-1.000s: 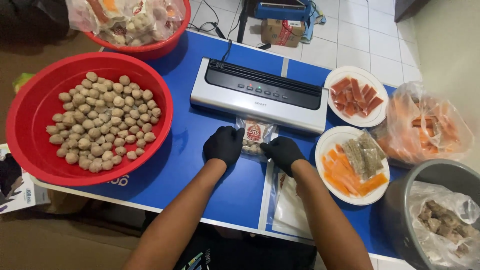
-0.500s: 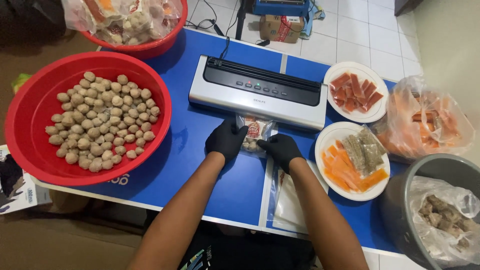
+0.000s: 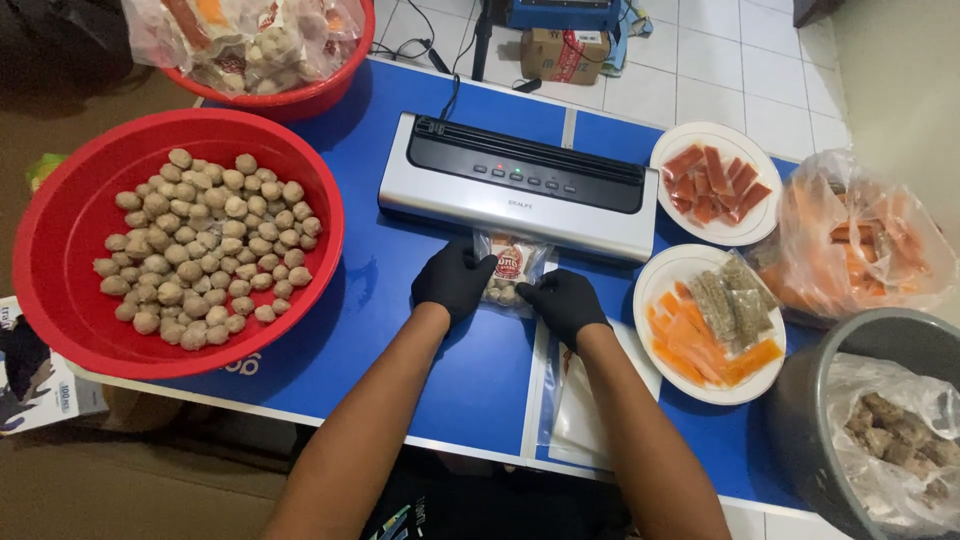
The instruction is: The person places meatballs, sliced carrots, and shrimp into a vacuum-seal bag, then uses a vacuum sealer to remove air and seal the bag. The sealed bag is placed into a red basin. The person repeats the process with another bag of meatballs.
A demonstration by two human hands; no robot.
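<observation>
Left hand (image 3: 455,280) and right hand (image 3: 563,302), both black-gloved, grip a clear pouch of meatballs (image 3: 507,272). Its top edge meets the vacuum sealer (image 3: 520,188) at frame centre.

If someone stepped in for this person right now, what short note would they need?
Left hand and right hand, both in black gloves, grip the clear pouch of meatballs from either side, on the blue table.
The pouch's top edge sits at the front of the vacuum sealer, whose lid is down.
Done: pouch filled.
Left: whether it is sealed cannot be told. More meatballs wait in the red basin; empty bags lie by the right arm.
</observation>
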